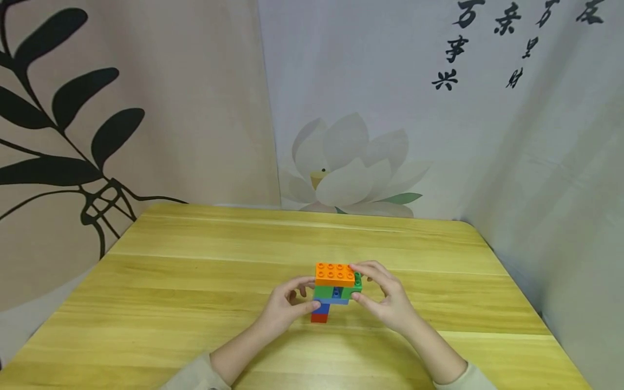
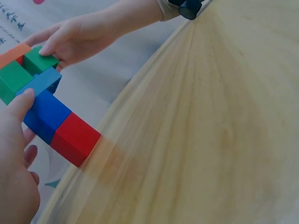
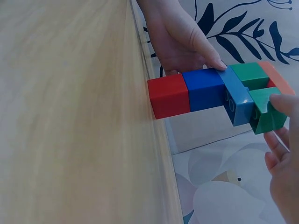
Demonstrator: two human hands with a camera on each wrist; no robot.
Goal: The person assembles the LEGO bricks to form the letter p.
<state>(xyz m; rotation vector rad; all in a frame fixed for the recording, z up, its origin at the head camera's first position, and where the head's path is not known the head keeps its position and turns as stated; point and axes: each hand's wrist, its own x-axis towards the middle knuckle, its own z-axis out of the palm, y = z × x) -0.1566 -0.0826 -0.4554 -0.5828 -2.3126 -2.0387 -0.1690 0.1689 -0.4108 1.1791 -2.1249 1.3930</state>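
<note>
A tower of toy building bricks stands upright between the hands. At its foot is a red brick [image 3: 169, 96], with a blue brick [image 3: 203, 88] on it and a wider light blue brick [image 2: 41, 83] above. Two green bricks sit side by side on that, a left green brick [image 1: 323, 292] and a right green brick [image 1: 355, 291], with a gap between them. An orange brick [image 1: 334, 275] lies across the top. My left hand [image 1: 285, 303] pinches the tower, its thumb at the blue bricks. With thumb and fingers, my right hand [image 1: 392, 304] pinches the right green brick.
The tower is on a wooden table [image 1: 205, 281]. Behind the table hangs a cloth backdrop [image 1: 209, 108] printed with dark leaves, a pale lotus and black characters. A bit of red [image 3: 271, 84] shows between the green bricks under the orange one.
</note>
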